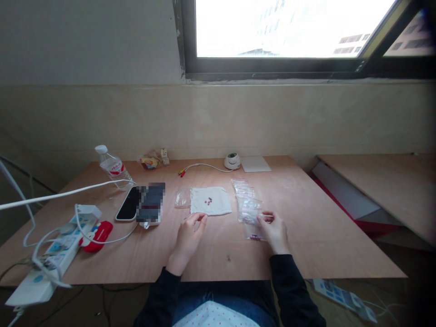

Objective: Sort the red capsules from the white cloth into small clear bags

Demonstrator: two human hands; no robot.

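Note:
My left hand (191, 231) is at the front edge of a folded white cloth (218, 200), thumb and forefinger brought together; whether something tiny is between them I cannot make out. Several small dark red beads (208, 201) lie on the cloth. To the right, my right hand (275, 231) pinches the upper edge of a small clear zip bag (251, 231) with purple-red beads at its bottom. Beyond that bag stretches an overlapping row of clear zip bags (244, 193). Another clear plastic bag (183, 198) lies against the cloth's left side.
Left on the table (235, 263) are a phone (127, 205), a pixelated dark device (150, 204), a red case (98, 236), a power strip (68, 254) with cables and a tilted water bottle (116, 169). A dome camera (232, 161) and white card (256, 164) sit at the back.

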